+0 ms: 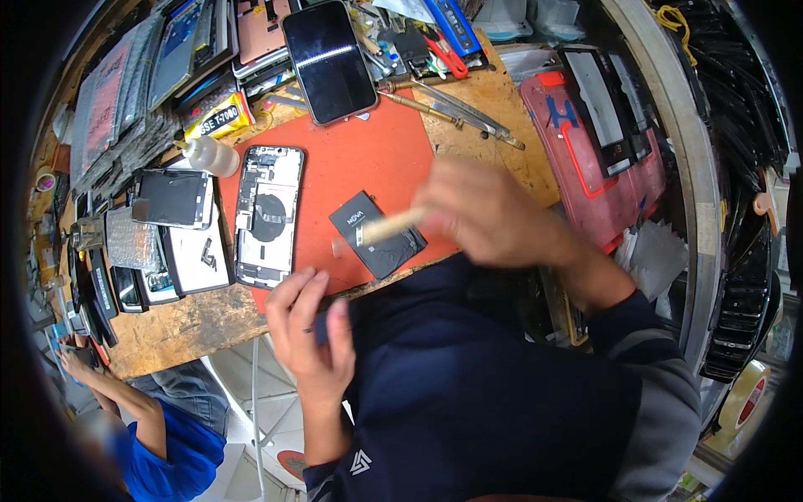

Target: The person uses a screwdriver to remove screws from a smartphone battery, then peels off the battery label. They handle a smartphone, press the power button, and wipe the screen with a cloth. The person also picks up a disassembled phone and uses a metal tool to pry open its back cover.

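My right hand [477, 213] grips a pale wooden-handled tool [389, 223], blurred by motion, over a black battery [386, 251] on the orange mat [401, 142]. The tool's lighter tip reaches past the battery's left side. My left hand [314, 326] is at the mat's front edge, fingers loosely curled and apart, with a small dark mark or bit on a finger that I cannot make out. Just beyond it lies an opened phone body [268, 217], its insides showing, left of the battery. A white dropper bottle [213, 157] stands at the mat's left edge.
A dark-screened phone [330, 63] lies at the back among metal tools [468, 117]. Stacked screens [125, 100] and phone parts crowd the left. A red case [585, 192] sits right of the wooden bench [192, 335]. A co-worker in blue [180, 452] works at lower left.
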Available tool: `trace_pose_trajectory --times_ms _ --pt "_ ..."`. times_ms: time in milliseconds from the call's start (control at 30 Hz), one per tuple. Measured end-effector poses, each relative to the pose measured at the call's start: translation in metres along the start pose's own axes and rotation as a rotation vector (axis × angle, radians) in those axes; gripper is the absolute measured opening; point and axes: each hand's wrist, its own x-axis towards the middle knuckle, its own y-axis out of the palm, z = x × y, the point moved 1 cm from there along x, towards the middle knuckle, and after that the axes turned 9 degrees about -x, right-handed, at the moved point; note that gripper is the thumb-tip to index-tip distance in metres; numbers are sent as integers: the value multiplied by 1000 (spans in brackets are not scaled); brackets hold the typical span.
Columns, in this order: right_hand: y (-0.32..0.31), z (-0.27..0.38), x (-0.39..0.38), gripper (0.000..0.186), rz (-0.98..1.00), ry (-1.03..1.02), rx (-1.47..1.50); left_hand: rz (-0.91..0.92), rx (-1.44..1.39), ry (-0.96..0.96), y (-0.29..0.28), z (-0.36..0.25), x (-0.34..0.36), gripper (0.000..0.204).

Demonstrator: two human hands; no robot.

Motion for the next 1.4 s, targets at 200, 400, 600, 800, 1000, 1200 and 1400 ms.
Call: trace_pose_trajectory --times_ms 200,400,600,800,1000,1200,1400 --pt "33 15 -32 19 -136 -23 -27 297 24 144 22 7 15 33" --pt "31 12 -45 19 -155 6 -36 301 134 74 17 -4 5 31" --pt "37 5 -43 14 -168 4 53 323 108 7 13 -1 4 32" --pt "34 8 -39 12 -90 34 5 381 148 -15 16 -6 6 31" --pt "45 1 -24 15 -175 37 -19 283 215 -62 24 -1 18 26" --pt "51 -5 -23 8 -242 8 -29 176 284 4 31 1 25 23" --pt "38 7 -49 8 -141 -50 -89 240 230 -58 28 -14 -7 22"
